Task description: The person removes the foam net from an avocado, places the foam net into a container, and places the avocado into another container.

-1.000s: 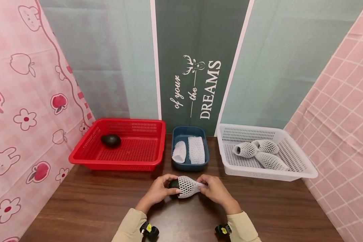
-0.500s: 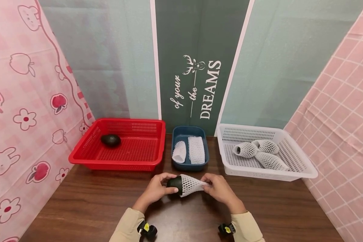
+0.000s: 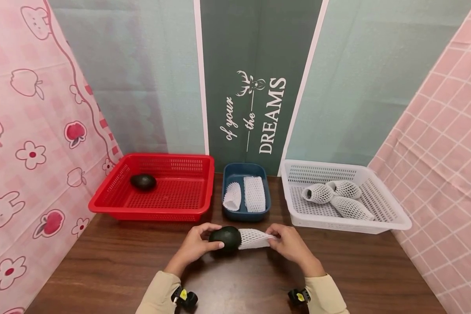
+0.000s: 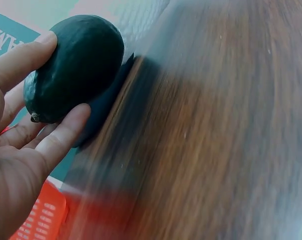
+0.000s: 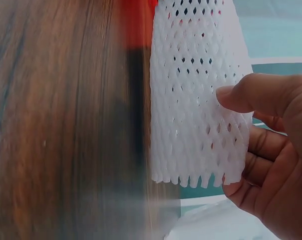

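A dark green avocado is gripped by my left hand, just above the table's near middle. The left wrist view shows thumb and fingers round the stem end of the bare avocado. On its right, a white foam net sleeve stretches across to my right hand, which pinches its far end. Seen from the right wrist, the thumb lies on the flattened sleeve with the fingers behind. The sleeve's left mouth meets the avocado's right end; whether any of the fruit sits inside I cannot tell.
A red basket at the back left holds another avocado. The blue tray in the middle has two foam net sleeves in it. At the back right, a white basket contains 3 sleeved avocados.
The foam sleeve, which covered much of the avocado, has come back off it to the right. My left hand has moved left with the avocado, and my right hand right with the sleeve.
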A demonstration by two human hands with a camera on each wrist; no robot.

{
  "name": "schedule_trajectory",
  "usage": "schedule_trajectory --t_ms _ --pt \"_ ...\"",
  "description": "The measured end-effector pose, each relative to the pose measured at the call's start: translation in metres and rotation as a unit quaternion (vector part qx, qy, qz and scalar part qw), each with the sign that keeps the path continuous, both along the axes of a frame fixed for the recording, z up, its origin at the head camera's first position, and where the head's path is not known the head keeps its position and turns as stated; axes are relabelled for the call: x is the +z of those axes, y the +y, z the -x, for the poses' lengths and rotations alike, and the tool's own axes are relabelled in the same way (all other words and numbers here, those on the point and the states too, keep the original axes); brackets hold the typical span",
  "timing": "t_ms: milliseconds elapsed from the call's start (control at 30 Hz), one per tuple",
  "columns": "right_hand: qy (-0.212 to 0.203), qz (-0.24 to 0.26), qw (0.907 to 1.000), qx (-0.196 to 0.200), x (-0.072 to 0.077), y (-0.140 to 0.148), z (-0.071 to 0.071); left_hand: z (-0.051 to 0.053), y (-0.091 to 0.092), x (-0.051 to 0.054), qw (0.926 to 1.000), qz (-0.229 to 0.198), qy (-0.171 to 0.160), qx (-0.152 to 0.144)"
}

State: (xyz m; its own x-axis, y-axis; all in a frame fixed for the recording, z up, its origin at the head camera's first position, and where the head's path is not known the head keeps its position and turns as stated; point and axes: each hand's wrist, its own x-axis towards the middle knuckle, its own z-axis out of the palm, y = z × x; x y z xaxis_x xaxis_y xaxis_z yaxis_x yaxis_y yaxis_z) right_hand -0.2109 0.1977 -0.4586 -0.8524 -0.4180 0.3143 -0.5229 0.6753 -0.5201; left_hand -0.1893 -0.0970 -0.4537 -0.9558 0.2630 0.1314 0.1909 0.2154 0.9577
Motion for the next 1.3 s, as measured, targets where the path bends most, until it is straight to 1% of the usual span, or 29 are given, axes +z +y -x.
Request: schedule_trajectory --t_ms 200,367,500,667,800,967,1100,1200,1300 --pt "-0.006 -0.002 0.9999 -0.011 0.0 0.009 -0.001 -0.002 -0.01 -0.002 0.9998 0.002 -0.017 0.009" --pt "-0.008 0.004 0.9999 -0.007 -0.001 0.014 -0.001 -0.003 -0.015 -0.004 0.9997 0.002 -0.02 0.014" --pt "-0.009 0.007 0.9999 -0.004 -0.001 0.014 -0.001 -0.002 -0.017 -0.005 0.9997 0.007 -0.019 0.015" --pt "0.002 0.012 0.9999 -0.008 -0.004 0.013 -0.001 -0.001 -0.017 -0.006 0.9997 0.006 -0.015 0.016" --pt "0.004 0.011 0.9999 -0.006 -0.003 0.011 -0.001 -0.004 -0.019 -0.004 0.9997 0.01 -0.014 0.016" --pt "-0.002 0.0 1.0 -0.008 0.008 0.012 0.003 -0.008 -0.021 0.001 0.9998 0.009 -0.005 0.018" --pt "0.003 0.0 0.9999 -0.01 0.018 0.011 0.008 -0.009 -0.026 0.001 0.9998 0.005 0.001 0.02" --pt "0.004 0.004 1.0 -0.006 0.025 0.01 0.011 -0.008 -0.031 -0.005 0.9996 -0.001 0.005 0.028" --pt "0.004 0.004 1.0 -0.002 0.031 0.01 0.014 -0.004 -0.038 -0.017 0.9992 -0.003 0.005 0.039"
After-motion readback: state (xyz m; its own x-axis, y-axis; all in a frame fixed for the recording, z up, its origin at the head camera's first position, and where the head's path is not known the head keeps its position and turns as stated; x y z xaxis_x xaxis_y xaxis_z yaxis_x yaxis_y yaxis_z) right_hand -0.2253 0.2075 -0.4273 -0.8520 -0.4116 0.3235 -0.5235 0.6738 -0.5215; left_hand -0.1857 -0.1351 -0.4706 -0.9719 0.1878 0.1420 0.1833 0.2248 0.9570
